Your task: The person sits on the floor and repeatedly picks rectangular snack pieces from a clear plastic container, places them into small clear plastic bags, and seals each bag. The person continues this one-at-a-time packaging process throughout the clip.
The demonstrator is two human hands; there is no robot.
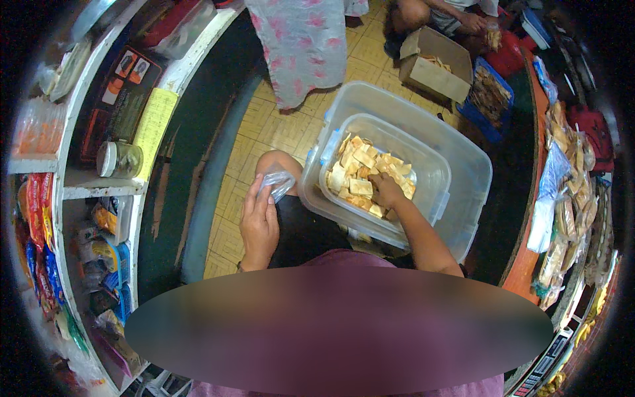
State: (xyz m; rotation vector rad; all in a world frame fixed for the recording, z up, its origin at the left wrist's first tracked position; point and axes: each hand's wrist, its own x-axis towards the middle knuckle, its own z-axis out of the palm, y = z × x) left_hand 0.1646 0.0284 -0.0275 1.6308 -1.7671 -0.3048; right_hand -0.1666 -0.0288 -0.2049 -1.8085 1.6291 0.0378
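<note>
Left hand (258,221) loosely holding bag (281,180), right (385,191) among chips (361,157) (grip unclear), tub (433,173) lengthwise rightward

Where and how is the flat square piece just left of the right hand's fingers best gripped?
Probably by two opposite edges, coming from above: the square piece looks flat and lies on top of the pile, while the inner tub rises around it and would hinder a low approach from the side.

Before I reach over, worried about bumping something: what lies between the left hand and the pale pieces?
The head view shows a plastic bag at the left hand, the dark-clothed thigh, then walls of the large tub and smaller tub.
</note>
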